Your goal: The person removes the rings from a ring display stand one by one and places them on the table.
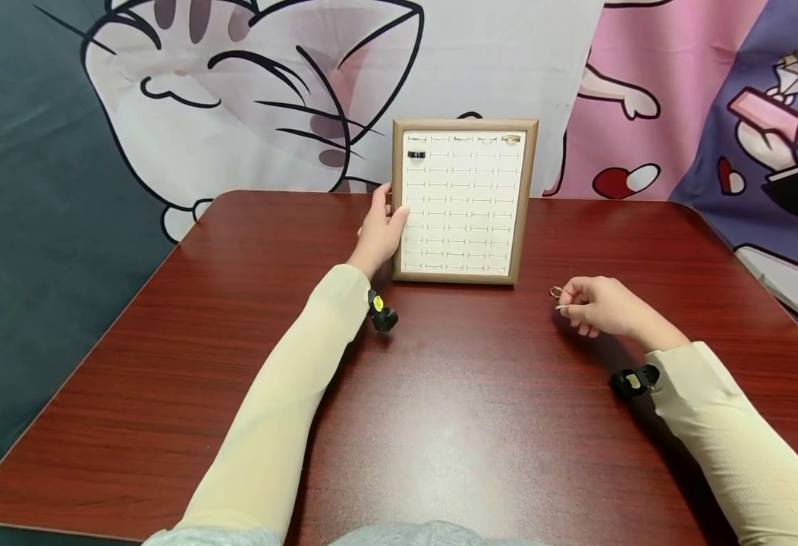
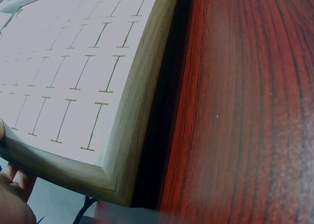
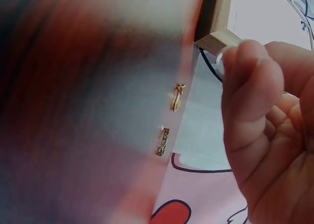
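A wood-framed ring display board (image 1: 459, 220) with a white slotted face stands upright on the table. My left hand (image 1: 380, 231) grips its left edge, thumb on the front and fingers behind. In the board's upper slots sit a black ring (image 1: 416, 155), a broad gold ring (image 1: 510, 139) and several thin rings. To the right of the board, my right hand (image 1: 597, 305) pinches a small pale ring (image 3: 219, 57) between thumb and fingertips, mostly hidden by them. Two gold rings lie near it on the table in the right wrist view: one knotted ring (image 3: 177, 97) and one patterned band (image 3: 163, 142).
The dark red wooden table (image 1: 440, 394) has rounded corners and reflects light at the front. A printed cloth (image 1: 494, 61) with cartoon figures hangs close behind it. Each wrist carries a small black camera (image 1: 381, 312) over a cream sleeve.
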